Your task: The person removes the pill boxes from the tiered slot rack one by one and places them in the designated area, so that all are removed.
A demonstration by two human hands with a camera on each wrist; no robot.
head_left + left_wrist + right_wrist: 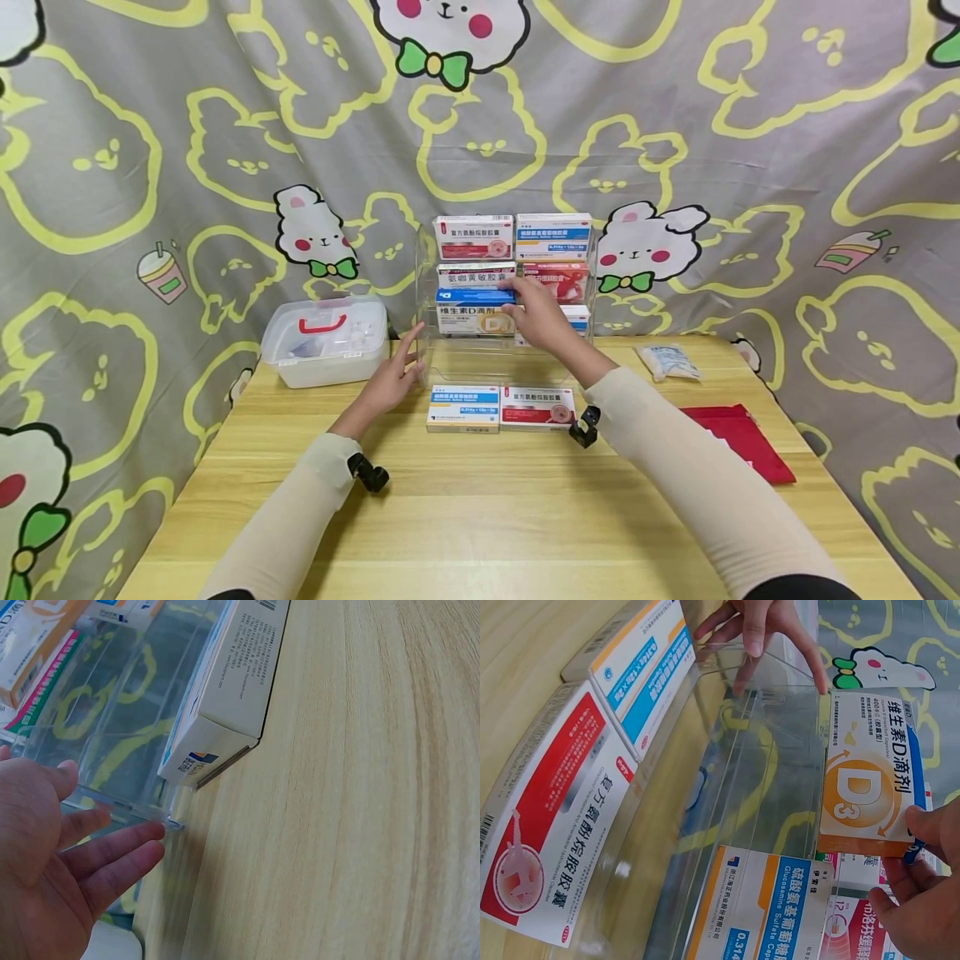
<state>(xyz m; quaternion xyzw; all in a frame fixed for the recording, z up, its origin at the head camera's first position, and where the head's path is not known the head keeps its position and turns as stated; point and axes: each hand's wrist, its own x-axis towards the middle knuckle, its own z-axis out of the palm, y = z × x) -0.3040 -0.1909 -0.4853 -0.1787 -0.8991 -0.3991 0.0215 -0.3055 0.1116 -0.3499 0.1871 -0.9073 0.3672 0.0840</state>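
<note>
My right hand [538, 313] pinches the right end of a blue, white and orange vitamin D medicine box [471, 318] at the left of the clear rack's [450, 346] third row. In the right wrist view, thumb and fingers are on the end of that box [864, 772]. The left hand [390, 379] is beside the rack's lower left side, its fingers spread; in the left wrist view, the fingertips [150, 831] are at the rack's bottom corner. Further medicine boxes stand in the rack, including a red one [558, 283] and a blue-white one [553, 237].
A blue-white box [463, 408] and a red-white box [537, 408] lie side by side before the rack. To the left stands a translucent case [330, 367] with a red handle. A small clear packet [669, 362] and a red pouch [750, 442] lie on the right.
</note>
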